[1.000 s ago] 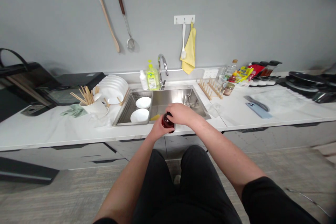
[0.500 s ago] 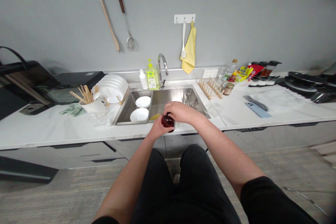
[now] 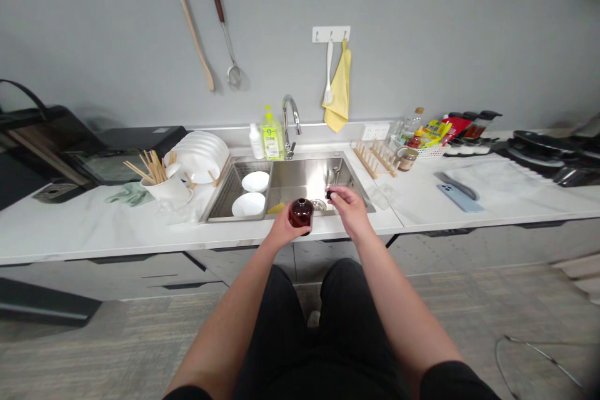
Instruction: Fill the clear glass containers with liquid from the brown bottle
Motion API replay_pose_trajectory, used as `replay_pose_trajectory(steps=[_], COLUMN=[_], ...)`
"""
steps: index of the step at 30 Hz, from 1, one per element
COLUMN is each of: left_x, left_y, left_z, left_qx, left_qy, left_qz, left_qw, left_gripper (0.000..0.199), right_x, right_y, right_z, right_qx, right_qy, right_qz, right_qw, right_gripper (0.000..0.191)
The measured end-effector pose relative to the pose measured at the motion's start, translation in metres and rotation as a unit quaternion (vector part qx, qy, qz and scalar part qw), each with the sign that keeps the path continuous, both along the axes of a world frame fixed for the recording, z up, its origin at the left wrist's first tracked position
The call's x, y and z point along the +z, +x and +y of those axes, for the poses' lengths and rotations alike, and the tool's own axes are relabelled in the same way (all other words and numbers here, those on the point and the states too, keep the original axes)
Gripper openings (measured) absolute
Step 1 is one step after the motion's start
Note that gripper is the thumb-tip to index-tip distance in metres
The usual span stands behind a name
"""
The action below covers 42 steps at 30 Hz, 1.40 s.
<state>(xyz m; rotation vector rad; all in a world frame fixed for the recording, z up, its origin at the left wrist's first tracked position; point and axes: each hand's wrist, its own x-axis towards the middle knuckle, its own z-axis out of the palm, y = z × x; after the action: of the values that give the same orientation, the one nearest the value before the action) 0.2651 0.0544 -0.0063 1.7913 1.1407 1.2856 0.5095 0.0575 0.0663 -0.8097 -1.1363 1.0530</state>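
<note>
Wrapped round a dark red-brown bottle, my left hand holds it upright over the front edge of the sink. The bottle's narrow mouth is uncovered and faces up. To its right, my right hand pinches a small black cap between thumb and fingers, apart from the bottle and above the basin. Two white bowls sit in the left part of the sink, and a yellow sponge-like piece lies partly hidden behind my left hand.
A tap rises behind the sink, beside a green soap bottle. Left stand plates and a chopstick holder. Right are a wooden rack, a jar and a blue phone.
My right hand has lifted off the bottle top and moved right with the black cap, baring the bottle's mouth. My left hand keeps the bottle in nearly the same place.
</note>
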Motion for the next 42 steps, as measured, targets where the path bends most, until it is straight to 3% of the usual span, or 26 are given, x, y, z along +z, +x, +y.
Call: replay_pose_trajectory(steps=[6,12,17,19,22,26,30,35,42], left_x=[-0.005,-0.008,-0.012,-0.008,0.004,0.015,0.001,-0.025,-0.037], left_y=[0.001,0.002,-0.003,-0.006,-0.011,-0.014,-0.010,0.004,0.016], left_z=[0.001,0.003,-0.011,-0.030,-0.066,-0.088,-0.067,-0.036,-0.024], left_qx=[0.002,-0.014,0.002,0.023,0.031,0.072,0.056,-0.063,-0.026], left_qy=[0.013,0.010,0.041,0.086,0.145,0.162,0.066,-0.034,-0.050], left_qz=[-0.008,-0.023,-0.042,-0.043,-0.002,0.035,-0.042,-0.151,-0.145], left_qw=[1.000,1.000,0.998,0.995,0.989,0.984,0.995,0.986,0.988], left_gripper=[0.104,0.106,0.125,0.110,0.070,0.057,0.070,0.089,0.089], right_x=[-0.031,-0.042,-0.048,-0.049,-0.051,-0.054,-0.052,-0.056,-0.065], right_y=[0.002,-0.012,-0.024,-0.030,-0.046,-0.074,-0.080,-0.055,-0.053], right_z=[-0.030,-0.054,-0.081,-0.092,-0.107,-0.108,-0.084,-0.061,-0.063], right_qx=[-0.016,0.011,0.040,0.058,0.106,0.121,0.101,0.139,0.166], right_qy=[-0.080,-0.120,-0.160,-0.176,-0.199,-0.215,-0.213,-0.229,-0.231], right_qz=[0.090,0.116,0.212,0.243,0.264,0.285,0.285,0.226,0.216], right_qw=[0.993,0.986,0.963,0.952,0.938,0.926,0.929,0.937,0.934], right_gripper=[0.040,0.042,0.041,0.040,0.039,0.040,0.042,0.044,0.040])
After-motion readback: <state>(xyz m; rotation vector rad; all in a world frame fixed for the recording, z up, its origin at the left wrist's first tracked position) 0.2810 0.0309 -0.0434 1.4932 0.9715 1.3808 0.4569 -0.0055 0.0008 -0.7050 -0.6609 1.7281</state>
